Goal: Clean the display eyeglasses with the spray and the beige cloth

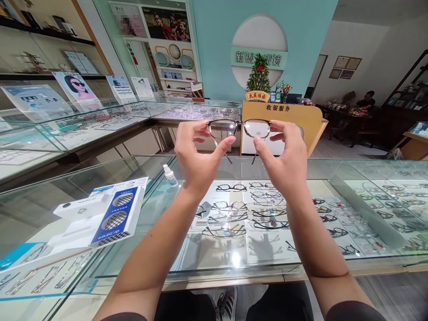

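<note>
I hold up a pair of dark-rimmed glasses [239, 128] in front of me with both hands, above a glass display counter [321, 171]. My left hand [197, 154] pinches the left lens rim between thumb and fingers. My right hand [284, 156] pinches the right lens rim the same way. The temples hang down and back between my hands. Under the counter glass lie several rows of glasses frames [234, 209].
A small white spray bottle [170, 174] stands on the counter left of my left hand. A blue-and-white box [117, 216] and white boxes lie further left. A wooden cashier desk [290, 118] with a small tree stands behind. A person sits at far right [368, 100].
</note>
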`<act>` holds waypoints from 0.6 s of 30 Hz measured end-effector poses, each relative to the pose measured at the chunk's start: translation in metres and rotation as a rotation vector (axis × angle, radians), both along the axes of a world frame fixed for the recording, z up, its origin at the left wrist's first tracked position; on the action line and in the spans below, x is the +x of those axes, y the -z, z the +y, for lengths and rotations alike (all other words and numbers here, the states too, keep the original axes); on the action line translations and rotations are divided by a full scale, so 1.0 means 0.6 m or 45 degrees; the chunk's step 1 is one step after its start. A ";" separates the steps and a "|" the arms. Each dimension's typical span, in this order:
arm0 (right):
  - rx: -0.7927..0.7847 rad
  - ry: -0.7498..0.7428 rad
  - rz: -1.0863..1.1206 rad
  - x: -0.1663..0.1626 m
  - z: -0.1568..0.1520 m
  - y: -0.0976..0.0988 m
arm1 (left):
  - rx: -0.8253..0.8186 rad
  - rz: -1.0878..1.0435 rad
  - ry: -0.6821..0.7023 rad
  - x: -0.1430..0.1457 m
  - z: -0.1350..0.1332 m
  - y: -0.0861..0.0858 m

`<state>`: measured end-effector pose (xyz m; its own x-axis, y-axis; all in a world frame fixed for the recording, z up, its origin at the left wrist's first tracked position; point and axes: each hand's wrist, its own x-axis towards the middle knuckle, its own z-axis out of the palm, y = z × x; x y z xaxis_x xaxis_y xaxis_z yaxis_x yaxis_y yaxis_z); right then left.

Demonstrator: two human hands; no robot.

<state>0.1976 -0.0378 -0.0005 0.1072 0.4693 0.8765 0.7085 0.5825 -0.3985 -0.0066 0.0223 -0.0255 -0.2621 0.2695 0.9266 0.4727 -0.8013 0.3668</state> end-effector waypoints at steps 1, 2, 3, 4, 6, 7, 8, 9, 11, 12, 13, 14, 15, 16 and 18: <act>-0.016 -0.006 0.007 0.000 0.000 0.000 | 0.030 0.009 -0.020 0.000 -0.002 -0.001; -0.030 -0.015 0.013 0.000 0.001 0.000 | 0.059 0.018 -0.040 0.000 -0.003 -0.003; -0.039 -0.026 0.016 0.000 0.001 0.000 | 0.082 0.028 -0.056 0.001 -0.005 -0.004; -0.041 -0.036 0.017 0.000 0.002 0.001 | 0.100 0.036 -0.069 0.001 -0.008 -0.005; -0.020 -0.049 0.020 0.002 0.006 0.003 | 0.129 0.050 -0.078 0.003 -0.012 -0.007; -0.001 -0.056 0.026 0.003 0.008 0.005 | 0.137 0.058 -0.070 0.003 -0.013 -0.007; 0.017 -0.068 0.037 0.005 0.011 0.006 | 0.139 0.061 -0.059 0.003 -0.014 -0.007; 0.030 -0.089 0.053 0.006 0.013 0.008 | 0.126 0.064 -0.046 0.003 -0.014 -0.006; 0.037 -0.158 0.091 0.008 0.017 0.011 | 0.078 0.057 -0.024 0.001 -0.010 -0.004; 0.035 -0.202 0.108 0.008 0.018 0.012 | 0.054 0.048 -0.010 -0.001 -0.006 -0.002; 0.033 -0.247 0.125 0.008 0.019 0.013 | 0.040 0.039 0.010 -0.004 -0.001 0.000; 0.037 -0.290 0.143 0.008 0.020 0.013 | 0.033 0.029 0.042 -0.007 0.006 0.002; 0.046 -0.329 0.164 0.007 0.020 0.013 | 0.033 0.020 0.088 -0.010 0.015 0.004; 0.060 -0.363 0.188 0.005 0.020 0.013 | 0.035 0.012 0.145 -0.014 0.025 0.006; 0.097 -0.421 0.248 0.002 0.019 0.012 | 0.041 0.002 0.273 -0.021 0.047 0.010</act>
